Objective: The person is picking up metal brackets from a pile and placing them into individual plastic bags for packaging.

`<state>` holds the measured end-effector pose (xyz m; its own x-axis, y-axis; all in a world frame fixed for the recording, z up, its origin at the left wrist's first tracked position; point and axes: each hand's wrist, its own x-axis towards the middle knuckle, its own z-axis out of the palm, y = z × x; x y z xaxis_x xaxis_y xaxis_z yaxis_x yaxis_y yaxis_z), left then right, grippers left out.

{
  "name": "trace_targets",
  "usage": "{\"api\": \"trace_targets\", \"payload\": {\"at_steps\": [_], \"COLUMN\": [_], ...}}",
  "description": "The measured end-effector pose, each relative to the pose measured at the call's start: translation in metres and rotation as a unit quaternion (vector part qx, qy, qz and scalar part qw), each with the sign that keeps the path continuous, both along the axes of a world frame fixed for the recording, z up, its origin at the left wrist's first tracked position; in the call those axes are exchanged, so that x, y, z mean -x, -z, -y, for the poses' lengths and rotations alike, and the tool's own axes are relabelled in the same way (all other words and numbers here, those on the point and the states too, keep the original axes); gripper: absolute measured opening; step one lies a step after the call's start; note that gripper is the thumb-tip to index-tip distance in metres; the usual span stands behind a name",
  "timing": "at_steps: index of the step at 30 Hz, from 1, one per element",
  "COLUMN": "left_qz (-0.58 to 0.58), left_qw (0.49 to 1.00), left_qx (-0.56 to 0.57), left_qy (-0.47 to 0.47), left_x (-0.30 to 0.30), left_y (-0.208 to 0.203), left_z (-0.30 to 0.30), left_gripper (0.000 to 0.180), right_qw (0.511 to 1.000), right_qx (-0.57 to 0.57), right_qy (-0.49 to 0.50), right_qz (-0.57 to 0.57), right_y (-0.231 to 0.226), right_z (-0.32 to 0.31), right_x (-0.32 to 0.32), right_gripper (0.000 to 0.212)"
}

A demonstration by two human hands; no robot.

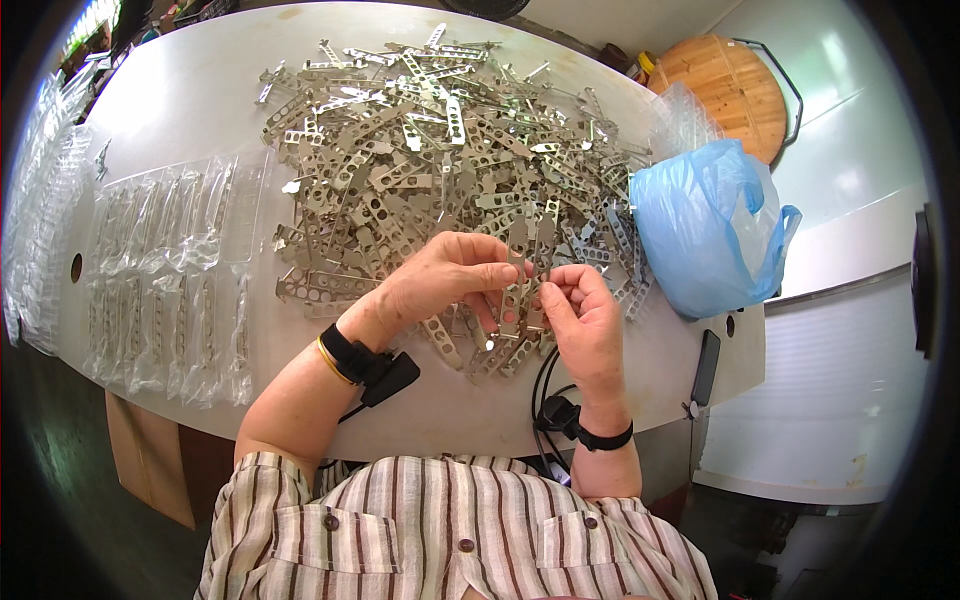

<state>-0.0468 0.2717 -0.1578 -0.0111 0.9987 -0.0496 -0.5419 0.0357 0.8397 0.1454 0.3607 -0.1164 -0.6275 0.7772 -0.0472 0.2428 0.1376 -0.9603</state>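
A big heap of flat metal strips [370,170] with round holes spreads over the white table [400,430]. Above the near edge of this heap, my left hand [455,270] pinches a perforated metal strip [511,300] between thumb and fingers. My right hand [585,315] is close beside it, thumb and forefinger closed on a second perforated metal strip [544,255]. Both strips point roughly away from me, side by side. The fingertips partly cover them, and the heap behind makes their ends hard to separate.
At left lies a clear plastic tray [257,215] with bagged strips in two rows. Stacked clear trays [45,220] stand at the far left. A blue plastic bag [700,230] sits on the right, near a round wooden board [720,95]. Black cables [540,400] run beside my right wrist.
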Motion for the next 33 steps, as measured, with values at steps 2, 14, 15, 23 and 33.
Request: {"api": "trace_targets", "payload": {"at_steps": [2,14,15,23,33], "left_qz": [0.0,-0.013,-0.013,-0.004,-0.009], "left_qw": [1.0,1.0,1.0,1.0,1.0], "left_qx": [0.002,0.001,0.001,0.0,0.006], "left_qy": [-0.004,0.001,0.0,0.012,0.012], "left_x": [-0.001,0.0,0.0,0.001,0.0], "left_y": [-0.003,0.004,0.004,0.001,0.0], "left_z": [0.0,-0.001,-0.001,0.0,0.0], "left_gripper": [0.028,0.029,0.029,0.026,0.027], "right_qw": [1.0,1.0,1.0,1.0,1.0], "right_qx": [-0.017,0.002,0.002,0.002,0.011], "right_qy": [0.011,-0.001,-0.002,-0.024,-0.027], "right_qz": [-0.014,-0.007,-0.007,0.008,0.012], "right_y": [-0.001,0.0,0.001,0.0,-0.002], "right_z": [-0.002,0.005,0.005,0.008,0.011], "right_x": [-0.002,0.003,0.003,0.004,0.004], "right_gripper": [0.01,0.01,0.01,0.01,0.01]}}
